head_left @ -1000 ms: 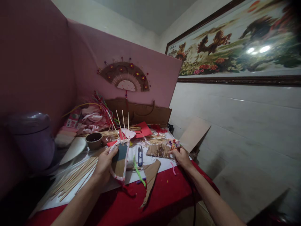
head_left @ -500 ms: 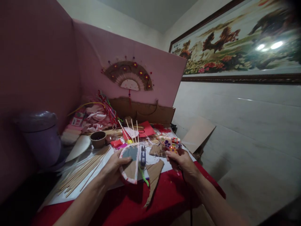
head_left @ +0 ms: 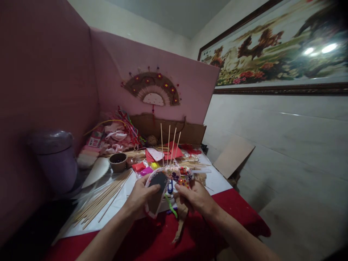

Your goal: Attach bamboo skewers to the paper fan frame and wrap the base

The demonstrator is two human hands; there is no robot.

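My left hand (head_left: 144, 192) grips a half-round cardboard piece (head_left: 155, 203) by its left side, thumb across its face. White and pink trim runs along its edge, and several thin sticks (head_left: 169, 145) stand up from behind its top. In my right hand (head_left: 197, 195) is a flower-patterned glue gun (head_left: 179, 175), lying against the upper right edge of the piece. A pale glue stick (head_left: 202, 171) pokes out of its back end. Below and between my hands lie a green fuzzy strip (head_left: 171, 206), blue thread snips (head_left: 170, 186), partly hidden, and a torn cardboard scrap (head_left: 179, 221).
Bamboo sticks (head_left: 102, 201) lie in a bundle on the left, near a brown cup (head_left: 117, 163). Red paper (head_left: 174, 150) and colourful packets (head_left: 146, 171) lie behind my hands. A decorated fan (head_left: 153, 88) hangs on the pink board (head_left: 190, 83). A purple bin (head_left: 58, 165) stands far left.
My right hand has brought the glue gun left, up to the cardboard piece. The piece has turned, and its sticks now stand more upright. The view has shifted slightly.
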